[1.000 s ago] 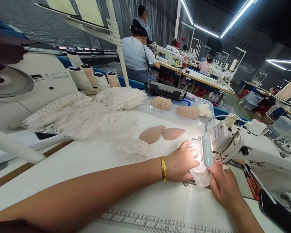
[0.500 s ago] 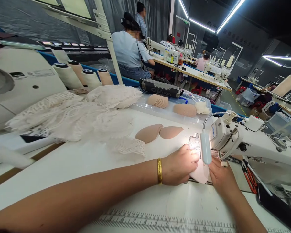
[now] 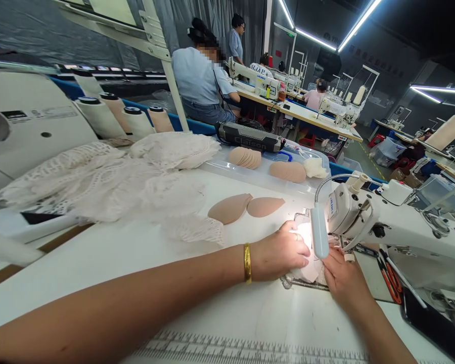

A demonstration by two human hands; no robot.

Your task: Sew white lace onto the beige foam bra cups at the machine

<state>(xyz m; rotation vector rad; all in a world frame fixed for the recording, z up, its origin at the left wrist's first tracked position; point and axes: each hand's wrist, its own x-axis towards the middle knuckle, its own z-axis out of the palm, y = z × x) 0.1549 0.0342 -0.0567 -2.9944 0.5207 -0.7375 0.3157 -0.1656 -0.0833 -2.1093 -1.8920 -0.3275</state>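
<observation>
Pale cloth piece [image 3: 307,273] at the sewing machine [image 3: 405,227], L hand [image 3: 282,253] and R hand [image 3: 345,275] on it; work seems in progress.
L hand rests on the cloth w/ fingers bent; R hand is at its right edge, fingers partly extended. Grip or only press: can't tell, b/c the lamp [image 3: 320,232] hides part, and the seam too, so % done is unclear. Probably left, as judged: pair of beige pads [image 3: 229,209] lying apart from the hands on the surface [image 3: 250,313], plus two pad stacks [image 3: 287,172] in clear tray [image 3: 250,178]. White lace heap [image 3: 109,177], far L: finished or not, can't say.
</observation>
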